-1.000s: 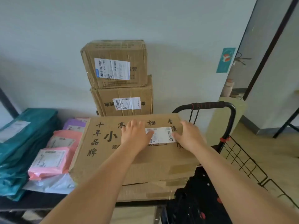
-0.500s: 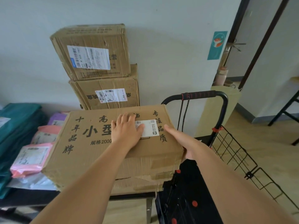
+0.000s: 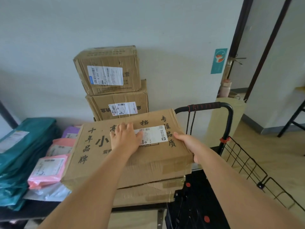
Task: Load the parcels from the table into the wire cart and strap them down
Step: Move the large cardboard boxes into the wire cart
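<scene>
Head view. Item in hand: large flat carton, printed face up with a white label on top. Lying on a second flat carton at the right end of the table, right edge overhanging toward the wire cart. Left hand laid flat on the lid, fingers straight, pressing rather than gripping. Right hand at the right edge, thumb on top, fingers curled round the edge, grasping the carton. Not lifted clear, by the look of it.

Behind, against the wall: upper carton stacked on lower carton, both labelled. To the left: pink mailers, purple mailer, pale mailer underneath, teal bags at far left.

Cart just beside the table's right end: padded handle grip, dark cord hanging from it, wire side panel splayed to the right, black base below. No parcel visible inside.

Progress, as judged: barely begun. Nothing loaded, first carton merely gripped. Outstanding: both flat cartons, the stacked pair, all mailers and bags, then the strapping.
</scene>
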A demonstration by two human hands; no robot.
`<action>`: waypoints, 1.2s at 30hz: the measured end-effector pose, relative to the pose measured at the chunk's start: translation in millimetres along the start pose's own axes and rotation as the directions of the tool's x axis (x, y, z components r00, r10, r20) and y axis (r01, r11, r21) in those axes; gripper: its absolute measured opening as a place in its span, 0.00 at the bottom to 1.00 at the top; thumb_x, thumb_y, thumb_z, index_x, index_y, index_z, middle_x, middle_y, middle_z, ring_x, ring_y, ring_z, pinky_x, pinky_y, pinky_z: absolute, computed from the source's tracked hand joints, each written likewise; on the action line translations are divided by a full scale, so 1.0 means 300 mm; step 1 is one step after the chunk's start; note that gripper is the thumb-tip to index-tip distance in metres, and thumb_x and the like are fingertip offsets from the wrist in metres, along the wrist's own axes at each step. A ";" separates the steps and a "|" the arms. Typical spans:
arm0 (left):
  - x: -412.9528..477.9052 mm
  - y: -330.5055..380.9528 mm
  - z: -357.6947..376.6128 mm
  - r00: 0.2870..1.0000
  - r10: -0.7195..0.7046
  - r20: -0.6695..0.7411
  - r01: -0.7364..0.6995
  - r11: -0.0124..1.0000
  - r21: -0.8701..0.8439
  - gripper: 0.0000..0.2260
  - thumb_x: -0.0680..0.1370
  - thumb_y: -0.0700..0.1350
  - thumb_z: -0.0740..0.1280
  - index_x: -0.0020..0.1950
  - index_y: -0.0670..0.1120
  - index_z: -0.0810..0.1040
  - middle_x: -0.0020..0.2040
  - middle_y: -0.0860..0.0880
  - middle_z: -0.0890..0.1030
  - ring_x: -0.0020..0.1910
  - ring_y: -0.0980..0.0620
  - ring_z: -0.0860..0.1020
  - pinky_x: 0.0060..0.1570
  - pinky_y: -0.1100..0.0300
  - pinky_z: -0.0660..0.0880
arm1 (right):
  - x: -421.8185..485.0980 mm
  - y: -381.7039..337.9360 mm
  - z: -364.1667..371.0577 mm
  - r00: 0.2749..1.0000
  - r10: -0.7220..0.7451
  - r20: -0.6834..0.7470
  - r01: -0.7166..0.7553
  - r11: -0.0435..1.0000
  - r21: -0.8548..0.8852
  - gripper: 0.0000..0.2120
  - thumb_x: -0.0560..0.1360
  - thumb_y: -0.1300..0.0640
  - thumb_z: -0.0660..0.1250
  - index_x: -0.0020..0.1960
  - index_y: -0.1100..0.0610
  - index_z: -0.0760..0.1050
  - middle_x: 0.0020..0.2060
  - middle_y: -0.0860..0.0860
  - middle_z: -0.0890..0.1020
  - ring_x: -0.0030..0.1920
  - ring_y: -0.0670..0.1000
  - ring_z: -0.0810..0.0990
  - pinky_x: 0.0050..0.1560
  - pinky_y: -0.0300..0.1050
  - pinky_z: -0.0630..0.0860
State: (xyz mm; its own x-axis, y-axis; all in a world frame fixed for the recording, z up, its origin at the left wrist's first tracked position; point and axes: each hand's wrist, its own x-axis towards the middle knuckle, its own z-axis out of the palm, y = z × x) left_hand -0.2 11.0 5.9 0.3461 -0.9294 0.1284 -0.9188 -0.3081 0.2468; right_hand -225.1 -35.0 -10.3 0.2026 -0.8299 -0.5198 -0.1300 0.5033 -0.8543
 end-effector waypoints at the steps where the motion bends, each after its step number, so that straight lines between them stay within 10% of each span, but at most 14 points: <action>1: -0.008 -0.016 -0.018 1.000 -0.006 -0.007 0.006 1.000 0.008 0.27 0.81 0.61 0.53 0.75 0.47 0.62 0.74 0.45 0.63 0.75 0.43 0.60 0.72 0.42 0.57 | -0.017 -0.006 0.006 1.000 -0.016 -0.005 0.016 1.000 -0.002 0.23 0.71 0.41 0.72 0.59 0.55 0.78 0.49 0.55 0.86 0.51 0.59 0.83 0.55 0.58 0.79; 19: -0.123 -0.191 -0.233 0.953 -0.276 -0.128 0.251 0.951 -0.178 0.37 0.76 0.66 0.58 0.75 0.43 0.57 0.68 0.36 0.69 0.66 0.34 0.69 0.60 0.41 0.69 | -0.437 0.141 -0.163 0.981 -0.064 -0.185 0.109 0.963 0.245 0.17 0.71 0.48 0.74 0.56 0.54 0.80 0.48 0.57 0.86 0.49 0.60 0.85 0.53 0.60 0.79; 31: -0.162 0.262 -0.115 0.987 -0.142 -0.080 0.115 0.955 -0.273 0.34 0.79 0.62 0.59 0.76 0.43 0.53 0.68 0.35 0.66 0.66 0.35 0.67 0.58 0.44 0.69 | -0.544 0.209 -0.503 0.863 0.026 -0.504 0.009 0.998 0.067 0.30 0.75 0.38 0.66 0.72 0.51 0.67 0.66 0.57 0.74 0.66 0.63 0.72 0.64 0.71 0.68; 36: -0.180 0.487 -0.009 0.989 -0.144 -0.046 0.119 0.929 -0.349 0.34 0.78 0.60 0.61 0.77 0.44 0.53 0.69 0.36 0.66 0.66 0.35 0.66 0.60 0.42 0.69 | -0.505 0.250 -0.726 0.851 0.085 -0.519 -0.046 0.995 0.087 0.32 0.73 0.39 0.68 0.73 0.45 0.63 0.67 0.58 0.70 0.66 0.67 0.71 0.52 0.74 0.75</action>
State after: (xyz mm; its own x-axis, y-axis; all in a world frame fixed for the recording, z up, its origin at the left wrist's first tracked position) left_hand -152.6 16.7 37.6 0.4829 -0.8650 0.1359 -0.7466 -0.3257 0.5801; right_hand -477.0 76.1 5.8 -0.3425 -0.7879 -0.5117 -0.0539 0.5603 -0.8266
